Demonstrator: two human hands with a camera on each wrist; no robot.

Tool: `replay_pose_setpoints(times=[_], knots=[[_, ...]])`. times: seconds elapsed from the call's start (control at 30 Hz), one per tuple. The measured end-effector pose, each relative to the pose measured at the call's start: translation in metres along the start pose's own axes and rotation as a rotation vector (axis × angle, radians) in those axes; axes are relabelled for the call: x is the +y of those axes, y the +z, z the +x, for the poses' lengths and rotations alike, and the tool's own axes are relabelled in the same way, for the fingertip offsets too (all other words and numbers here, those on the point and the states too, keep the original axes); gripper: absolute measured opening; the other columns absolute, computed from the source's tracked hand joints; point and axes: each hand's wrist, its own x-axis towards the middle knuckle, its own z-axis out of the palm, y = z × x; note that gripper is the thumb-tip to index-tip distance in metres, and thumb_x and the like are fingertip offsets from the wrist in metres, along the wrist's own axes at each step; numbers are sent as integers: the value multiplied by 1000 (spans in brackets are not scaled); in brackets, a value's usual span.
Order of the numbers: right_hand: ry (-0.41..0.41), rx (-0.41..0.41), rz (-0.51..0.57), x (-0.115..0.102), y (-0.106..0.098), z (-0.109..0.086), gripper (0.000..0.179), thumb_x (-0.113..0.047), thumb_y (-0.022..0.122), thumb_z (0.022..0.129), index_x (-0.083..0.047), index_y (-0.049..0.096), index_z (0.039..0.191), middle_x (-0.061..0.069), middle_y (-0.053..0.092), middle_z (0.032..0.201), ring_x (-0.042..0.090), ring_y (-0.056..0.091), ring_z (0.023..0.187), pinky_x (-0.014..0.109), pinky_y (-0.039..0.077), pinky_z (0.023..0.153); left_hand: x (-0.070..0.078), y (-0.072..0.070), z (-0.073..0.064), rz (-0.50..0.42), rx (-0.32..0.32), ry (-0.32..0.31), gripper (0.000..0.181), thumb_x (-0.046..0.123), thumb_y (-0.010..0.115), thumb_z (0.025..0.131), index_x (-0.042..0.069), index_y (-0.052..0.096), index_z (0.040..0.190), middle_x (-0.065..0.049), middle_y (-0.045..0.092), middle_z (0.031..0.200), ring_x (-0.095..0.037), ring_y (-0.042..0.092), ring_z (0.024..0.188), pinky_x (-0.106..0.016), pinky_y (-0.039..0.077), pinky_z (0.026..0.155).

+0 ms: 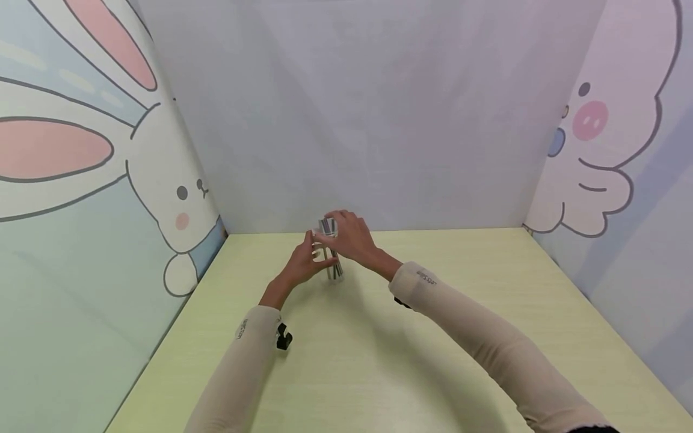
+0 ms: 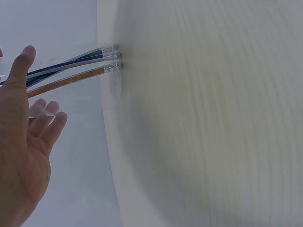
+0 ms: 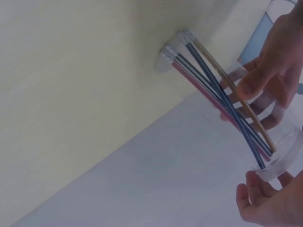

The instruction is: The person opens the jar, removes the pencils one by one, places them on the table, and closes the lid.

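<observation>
A clear cylindrical container (image 1: 337, 277) stands roughly upright over the tabletop, its base right at the surface in the head view. Inside it lean several slim pen-like sticks (image 3: 208, 78), dark, reddish and orange-brown, with clear ends at the bottom. My left hand (image 1: 299, 264) holds the container's side; in the right wrist view its thumb crosses the front and its fingers show through the clear wall. At the top, my right hand (image 1: 353, 239) grips around the thick clear rim (image 3: 285, 163), thumb on one side and fingers on the other.
The pale yellow table (image 1: 346, 373) carries soft arm shadows. A grey-white back wall (image 1: 379, 120) rises behind the container. Side walls show a cartoon rabbit (image 1: 157, 162) at left and a pink-cheeked figure (image 1: 606, 72) at right.
</observation>
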Motion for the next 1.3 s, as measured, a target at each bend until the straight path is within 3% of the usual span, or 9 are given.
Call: replay_pose_setpoints(times=[0.17,0.3,0.5,0.7,0.97,1.3], knots=[[-31,22,12,-1,1,0,63,-57,63,85,-16,56,133,6,51,136,26,49,121,49,42,101,-2,0,-1,0,13,11,83,41,76,80,27,23,141,2,41,144,-31,47,129,-48,46,101],[-29,50,8,0,3,-2,59,-55,65,85,-15,60,128,6,55,130,26,52,116,48,44,97,-3,2,-1,-7,7,18,83,41,76,80,26,23,141,2,40,145,-30,47,129,-47,46,101],[-52,56,27,3,6,-3,60,-54,63,86,-15,57,132,5,51,137,25,51,120,49,44,99,-5,3,0,20,7,11,83,43,76,79,28,23,141,5,40,144,-28,47,130,-44,46,102],[-53,74,22,5,7,-3,60,-55,65,84,-15,59,128,5,55,130,23,57,106,45,49,92,-6,2,1,15,3,12,84,46,75,78,28,22,141,3,39,146,-31,47,129,-47,47,101],[-68,72,19,7,9,-1,64,-55,65,84,-15,55,133,6,51,133,23,57,107,44,50,91,-5,3,2,16,10,51,81,48,74,78,28,24,140,4,43,141,-29,47,129,-46,46,101],[-77,51,18,7,5,-2,61,-53,64,86,-15,55,134,6,52,132,23,55,110,45,49,93,-7,2,2,36,6,27,84,48,74,79,30,22,142,7,39,145,-29,47,129,-44,48,100]])
